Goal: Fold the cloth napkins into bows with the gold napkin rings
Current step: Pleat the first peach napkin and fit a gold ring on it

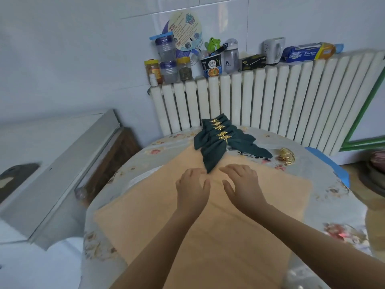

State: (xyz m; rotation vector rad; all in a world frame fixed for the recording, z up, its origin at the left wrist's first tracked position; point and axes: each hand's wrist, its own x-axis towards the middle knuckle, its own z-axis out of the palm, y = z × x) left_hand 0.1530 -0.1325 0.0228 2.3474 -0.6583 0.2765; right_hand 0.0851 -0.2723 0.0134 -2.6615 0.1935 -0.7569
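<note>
Now left hand (pixel 192 184) and right hand (pixel 242 182) rest flat, fingers released, on orange cloth (pixel 270 197) beside green bows (pixel 216 147)

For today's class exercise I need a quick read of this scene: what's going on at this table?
A person is making napkin bows. Both hands, left hand and right hand, lie flat with spread fingers on an orange cloth spread over the table, holding nothing. Behind them, a row of dark green napkins is already cinched with gold rings. Spare gold rings sit to the right.
</note>
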